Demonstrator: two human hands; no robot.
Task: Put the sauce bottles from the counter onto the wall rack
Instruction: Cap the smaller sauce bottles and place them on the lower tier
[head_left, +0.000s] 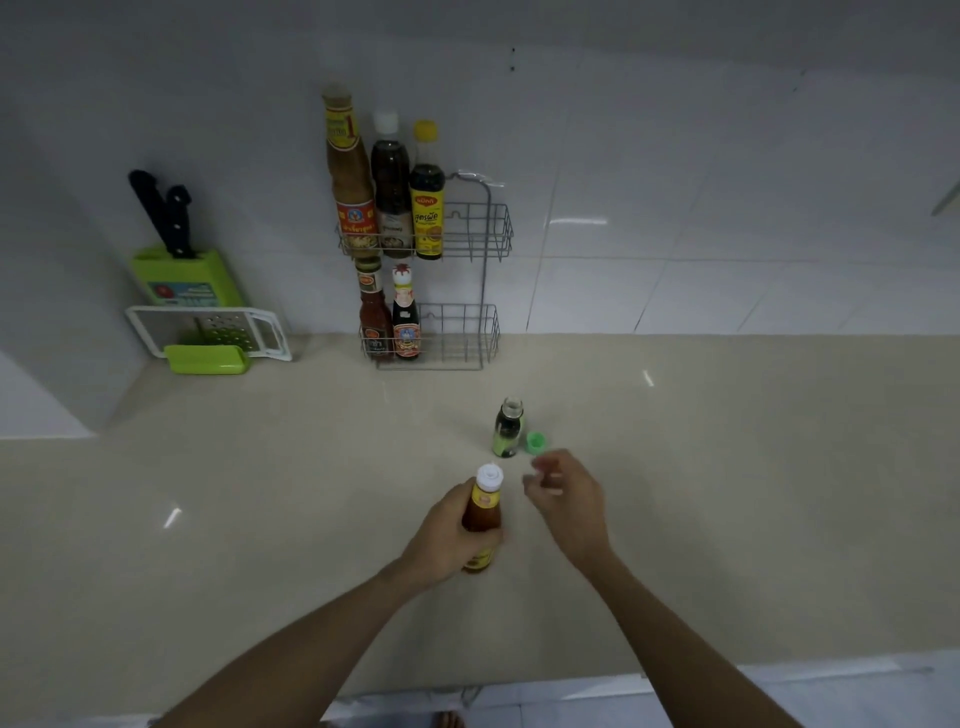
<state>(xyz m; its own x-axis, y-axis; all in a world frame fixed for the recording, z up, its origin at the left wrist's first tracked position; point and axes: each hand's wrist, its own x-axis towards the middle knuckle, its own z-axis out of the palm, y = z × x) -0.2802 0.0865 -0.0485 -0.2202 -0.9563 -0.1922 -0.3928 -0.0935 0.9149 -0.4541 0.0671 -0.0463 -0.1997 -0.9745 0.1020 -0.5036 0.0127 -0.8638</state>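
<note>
Near centre, the left hand (451, 538) grips an upright orange sauce bottle (483, 519), white-capped and yellow-labelled, on the beige counter (260, 493). The right hand (569, 496), just right of it, is loosely curled and holds nothing. Beyond stand an uncapped dark bottle (508, 427) and its green cap (537, 442). Far against the wall, the wire rack (483, 228) carries five bottles; a green knife block (184, 275) and a grater (218, 332) sit far left.
</note>
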